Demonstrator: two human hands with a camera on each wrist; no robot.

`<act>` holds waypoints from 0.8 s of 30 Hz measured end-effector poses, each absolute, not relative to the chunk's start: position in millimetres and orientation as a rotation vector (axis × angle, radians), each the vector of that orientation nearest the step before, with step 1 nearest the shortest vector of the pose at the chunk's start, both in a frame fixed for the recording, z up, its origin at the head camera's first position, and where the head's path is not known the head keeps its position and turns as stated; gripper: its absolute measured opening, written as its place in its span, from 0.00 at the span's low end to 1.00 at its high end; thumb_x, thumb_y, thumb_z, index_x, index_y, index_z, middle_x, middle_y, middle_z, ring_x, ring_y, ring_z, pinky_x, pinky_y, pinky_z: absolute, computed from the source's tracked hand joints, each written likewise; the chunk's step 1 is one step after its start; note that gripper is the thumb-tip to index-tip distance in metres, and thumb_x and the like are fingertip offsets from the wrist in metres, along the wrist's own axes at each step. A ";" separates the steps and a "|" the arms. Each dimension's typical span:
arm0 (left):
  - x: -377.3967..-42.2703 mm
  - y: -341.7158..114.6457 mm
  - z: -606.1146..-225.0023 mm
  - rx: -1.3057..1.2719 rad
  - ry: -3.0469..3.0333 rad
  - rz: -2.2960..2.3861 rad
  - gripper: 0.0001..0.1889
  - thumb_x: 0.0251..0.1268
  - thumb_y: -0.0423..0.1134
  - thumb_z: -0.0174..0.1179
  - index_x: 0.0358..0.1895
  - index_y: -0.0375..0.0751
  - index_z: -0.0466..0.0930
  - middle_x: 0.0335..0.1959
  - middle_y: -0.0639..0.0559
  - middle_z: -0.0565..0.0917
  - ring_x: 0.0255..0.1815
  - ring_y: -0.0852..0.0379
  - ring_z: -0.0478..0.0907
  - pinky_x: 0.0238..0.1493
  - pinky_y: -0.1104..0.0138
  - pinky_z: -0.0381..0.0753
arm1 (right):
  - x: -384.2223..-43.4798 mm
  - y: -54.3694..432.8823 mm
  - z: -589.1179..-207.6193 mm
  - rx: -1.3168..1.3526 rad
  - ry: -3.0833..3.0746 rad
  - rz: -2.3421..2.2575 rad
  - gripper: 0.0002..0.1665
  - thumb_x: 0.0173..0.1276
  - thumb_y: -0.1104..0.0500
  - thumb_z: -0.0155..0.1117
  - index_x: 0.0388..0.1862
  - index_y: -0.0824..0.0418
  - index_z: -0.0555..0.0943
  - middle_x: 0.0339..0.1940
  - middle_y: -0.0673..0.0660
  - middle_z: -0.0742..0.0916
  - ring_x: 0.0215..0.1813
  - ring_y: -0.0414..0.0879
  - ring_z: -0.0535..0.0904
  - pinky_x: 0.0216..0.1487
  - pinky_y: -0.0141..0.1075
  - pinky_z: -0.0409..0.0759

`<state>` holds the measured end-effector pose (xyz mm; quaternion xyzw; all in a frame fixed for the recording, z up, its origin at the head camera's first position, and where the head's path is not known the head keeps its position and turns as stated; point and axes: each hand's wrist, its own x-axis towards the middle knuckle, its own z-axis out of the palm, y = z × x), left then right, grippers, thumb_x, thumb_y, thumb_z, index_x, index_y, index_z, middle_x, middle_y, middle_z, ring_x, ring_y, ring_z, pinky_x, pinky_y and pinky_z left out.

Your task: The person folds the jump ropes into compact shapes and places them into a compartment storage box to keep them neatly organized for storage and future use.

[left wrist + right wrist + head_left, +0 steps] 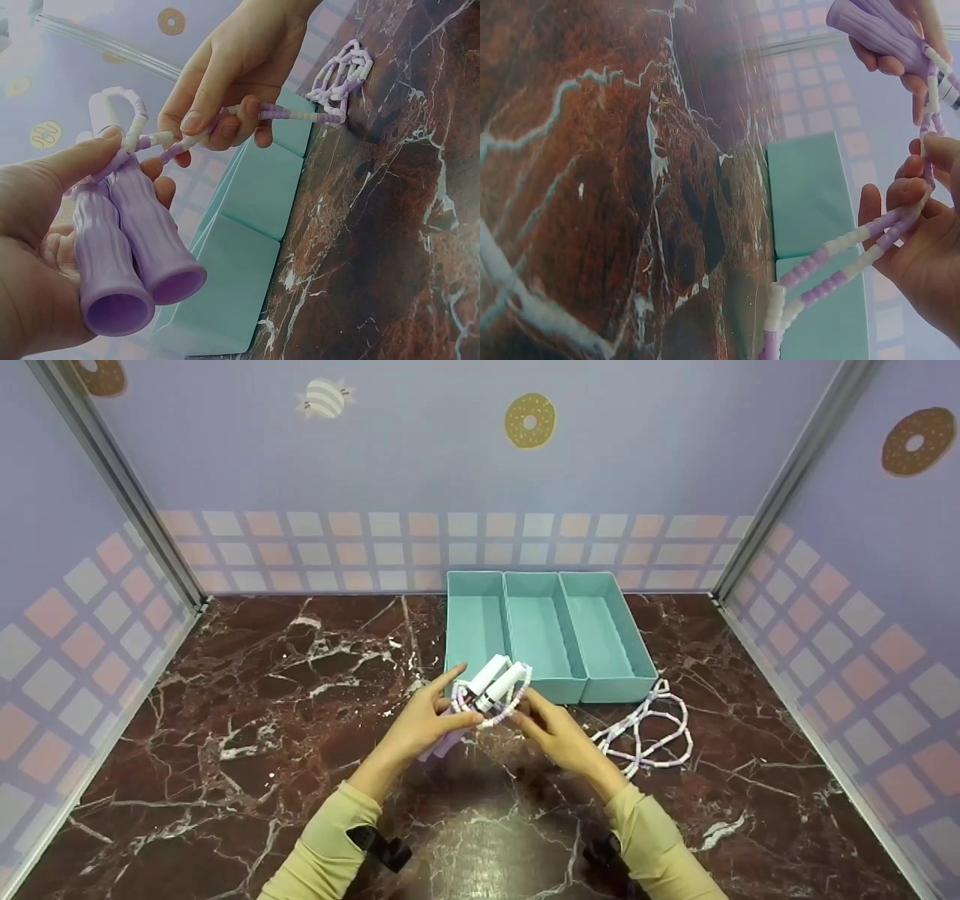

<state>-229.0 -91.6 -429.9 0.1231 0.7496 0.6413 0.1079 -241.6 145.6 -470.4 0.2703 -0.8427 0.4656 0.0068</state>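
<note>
My left hand [420, 725] grips the two purple ribbed handles [101, 247] of a jump rope side by side. Their white ends [487, 673] point up and away, and the hollow purple ends face the left wrist camera. Thumb pressure pins part of the purple-and-white beaded rope [133, 140] against the handles. Close by on the right, my right hand [555, 735] pinches doubled strands of this rope between thumb and fingers. From there the strands [817, 259] run down to a loose looped pile on the table, beside the boxes.
Three narrow teal boxes [619, 691] stand side by side behind my hands, against the back of the dark red marbled table [315, 750]. Purple patterned walls [420, 457] enclose the table at the back and both sides.
</note>
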 end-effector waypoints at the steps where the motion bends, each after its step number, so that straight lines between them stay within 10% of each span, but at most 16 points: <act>1: -228.8 -91.4 -429.5 0.357 2.209 1.891 0.47 0.58 0.35 0.70 0.79 0.43 0.51 0.43 0.28 0.86 0.25 0.60 0.84 0.28 0.66 0.85 | -241.4 145.2 -470.1 0.842 -2.638 1.439 0.16 0.76 0.60 0.54 0.61 0.59 0.74 0.33 0.59 0.83 0.32 0.41 0.75 0.35 0.29 0.74; 24: -227.5 -85.3 -429.3 0.379 2.360 1.875 0.39 0.58 0.34 0.70 0.74 0.39 0.63 0.44 0.25 0.85 0.28 0.56 0.85 0.30 0.57 0.88 | -238.9 150.0 -476.4 0.916 -2.628 1.430 0.09 0.77 0.56 0.54 0.52 0.53 0.78 0.24 0.58 0.81 0.24 0.42 0.75 0.26 0.28 0.74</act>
